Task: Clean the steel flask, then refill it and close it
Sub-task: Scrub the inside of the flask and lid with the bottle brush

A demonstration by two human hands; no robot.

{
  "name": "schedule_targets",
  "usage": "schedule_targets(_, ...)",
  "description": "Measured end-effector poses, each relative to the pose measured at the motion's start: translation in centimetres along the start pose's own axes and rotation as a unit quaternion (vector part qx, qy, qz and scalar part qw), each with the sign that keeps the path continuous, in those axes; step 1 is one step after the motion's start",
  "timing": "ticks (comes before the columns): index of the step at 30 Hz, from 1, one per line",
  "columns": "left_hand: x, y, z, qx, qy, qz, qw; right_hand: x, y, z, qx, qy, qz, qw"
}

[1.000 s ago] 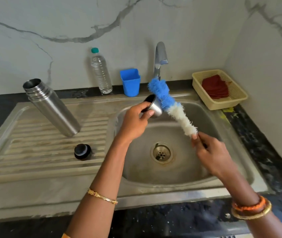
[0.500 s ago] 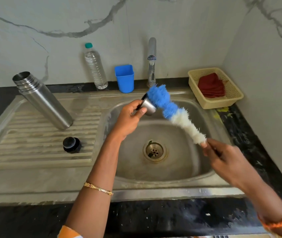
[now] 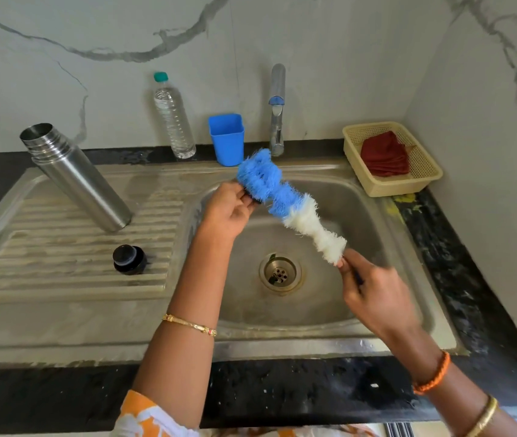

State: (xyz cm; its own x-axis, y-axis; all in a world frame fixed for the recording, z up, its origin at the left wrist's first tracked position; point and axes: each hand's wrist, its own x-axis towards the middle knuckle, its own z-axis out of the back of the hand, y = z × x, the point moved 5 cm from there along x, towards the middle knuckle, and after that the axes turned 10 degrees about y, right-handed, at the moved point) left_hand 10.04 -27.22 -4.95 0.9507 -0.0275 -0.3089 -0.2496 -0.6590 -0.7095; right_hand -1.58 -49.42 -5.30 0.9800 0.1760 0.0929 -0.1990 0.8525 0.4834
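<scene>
Two hands work above the sink [image 3: 392, 313] basin. The left hand [image 3: 227, 212] curls its fingers [image 3: 244, 201] around a small part that the brush hides almost wholly; only a dark edge shows, so whether it is the flask's cup cannot be told from this view. The right hand [image 3: 373, 294] grips the handle of the bottle brush [image 3: 285, 200] just below the white bristles, its fingers wrapped tight; the hand is blurred. The blue bristle head sits against the held part.

The steel flask [image 3: 77, 178] stands open-mouthed on the draining board [image 3: 61, 266], well apart from the hands, with the black stopper [image 3: 129, 259] near its foot.

To do this step well, I judge that the brush should twist as well as push, so bristles reach the rim and inner wall, and that the left hand should hold the part firmly over the basin so a slip drops it in the sink and not on the desk [image 3: 282, 395]. The tap [image 3: 277, 108] shows no water, so a rinse likely follows. Flask cleaning, refilling from the plastic bottle [image 3: 173, 118] or tap, and closing seem not yet done.
</scene>
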Motion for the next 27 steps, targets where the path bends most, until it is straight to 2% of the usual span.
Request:
schedule_targets(3,-0.4,-0.1,0.0,-0.151,0.004,0.014,0.988,-0.3,0.3,-0.4,-0.019,-0.028,0.013,0.999)
schedule_targets(8,-1.2,-0.3,-0.8,-0.198,0.034,0.017,0.979,-0.8,-0.4,-0.8,-0.010,-0.066,0.018,0.998)
schedule_targets(10,-1.3,-0.4,-0.7,-0.203,0.033,0.016,0.979,-0.9,-1.2,-1.1,0.029,-0.065,0.028,0.997)
schedule_targets(14,-1.8,-0.5,-0.7,-0.196,0.025,0.013,0.980,-0.5,-1.3,-1.7,0.199,0.005,0.026,0.980)
schedule_targets(17,-2.3,-0.4,-1.2,-0.119,0.029,0.025,0.992,1.2,-1.3,-1.7,0.282,0.067,-0.009,0.957)
schedule_targets(20,-2.4,-0.4,-1.5,-0.038,0.001,0.020,0.999,2.6,-1.7,-1.1,0.353,0.120,-0.028,0.927)
schedule_targets(24,-1.2,-1.2,0.0,0.003,-0.055,-0.011,0.998,0.2,-2.8,-1.1,0.358,0.162,-0.045,0.918)
schedule_targets(26,-0.7,-1.0,0.8,0.097,-0.081,-0.024,0.992,-0.9,-3.0,-1.3,0.355,0.182,-0.054,0.915)
schedule_targets(27,-0.6,-0.7,0.9,0.178,-0.080,-0.033,0.980,-0.8,-3.1,-1.4,0.360,0.188,-0.066,0.911)
